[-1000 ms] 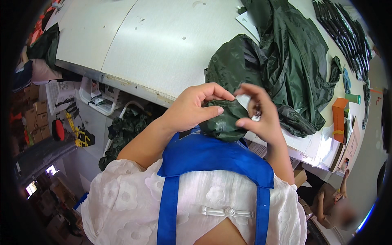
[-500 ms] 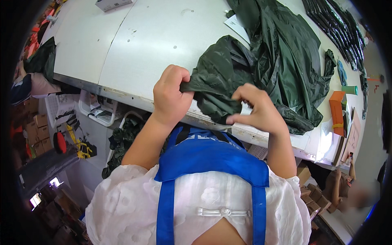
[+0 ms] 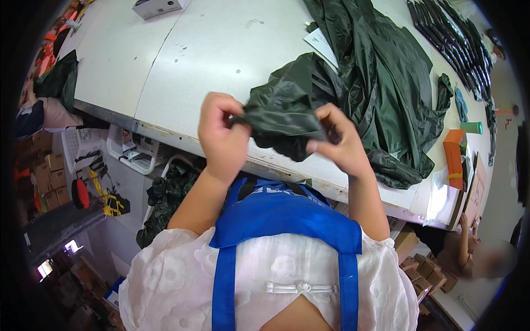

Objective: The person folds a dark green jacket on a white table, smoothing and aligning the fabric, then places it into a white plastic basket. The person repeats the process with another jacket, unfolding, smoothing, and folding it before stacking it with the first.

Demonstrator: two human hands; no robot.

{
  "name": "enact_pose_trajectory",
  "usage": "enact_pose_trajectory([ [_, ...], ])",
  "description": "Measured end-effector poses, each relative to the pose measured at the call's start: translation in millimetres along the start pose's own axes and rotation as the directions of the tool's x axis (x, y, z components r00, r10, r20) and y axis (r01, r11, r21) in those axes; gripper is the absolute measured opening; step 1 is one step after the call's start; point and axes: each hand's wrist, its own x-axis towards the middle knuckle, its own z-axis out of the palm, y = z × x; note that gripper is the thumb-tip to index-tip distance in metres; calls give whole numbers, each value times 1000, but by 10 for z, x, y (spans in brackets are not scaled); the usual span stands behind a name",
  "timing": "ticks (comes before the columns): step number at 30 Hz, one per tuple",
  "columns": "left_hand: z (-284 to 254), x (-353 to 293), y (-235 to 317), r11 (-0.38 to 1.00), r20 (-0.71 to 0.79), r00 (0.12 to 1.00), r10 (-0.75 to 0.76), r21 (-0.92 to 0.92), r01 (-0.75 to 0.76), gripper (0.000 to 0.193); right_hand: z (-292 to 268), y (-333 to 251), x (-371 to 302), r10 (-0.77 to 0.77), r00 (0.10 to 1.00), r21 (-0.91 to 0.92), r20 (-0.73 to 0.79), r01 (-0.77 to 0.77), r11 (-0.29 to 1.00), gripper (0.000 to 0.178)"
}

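Observation:
A dark green, thin, shiny fabric piece (image 3: 386, 105), resembling rainwear, lies crumpled over the right half of the table. Its near end (image 3: 281, 110) is lifted and stretched between my two hands at the table's front edge. My left hand (image 3: 222, 129) is closed, pinching the left corner of the cloth between thumb and bent fingers. On the other side my right hand (image 3: 345, 140) grips the cloth's edge with thumb and forefinger, slightly smeared by motion. A white printed card (image 3: 321, 45) lies partly under the fabric.
The white table (image 3: 204, 66) has a metal-edged front. Flat, dark plastic-wrapped packs (image 3: 450, 44) lie at the far right, near an orange box (image 3: 455, 157) and a green roll (image 3: 471, 127). A small box (image 3: 158, 7) stands at the back. White baskets (image 3: 135, 154) sit below the table.
My left hand has moved slightly left with its corner of the cloth. My right hand has shifted up and left, and the lifted end is now pulled wider between the hands.

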Motion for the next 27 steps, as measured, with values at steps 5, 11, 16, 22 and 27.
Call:
enact_pose_trajectory([
  [5,96,3,-25,872,160,932,-324,-331,360,29,58,93,32,-270,917,-315,-296,173,933,28],
  [11,89,17,298,811,153,802,-578,219,543,32,167,-41,166,-547,780,-447,-302,391,804,26],
  [16,-263,90,253,764,-126,771,-624,-307,568,22,366,2,51,-387,920,-475,-62,313,822,64],
  [22,-135,262,674,945,985,90,-144,111,307,55,29,626,135,-203,960,-345,191,259,902,36],
  [27,72,886,-16,822,851,480,-212,-110,558,33,-748,299,-742,-268,931,-468,-250,126,875,28],
])
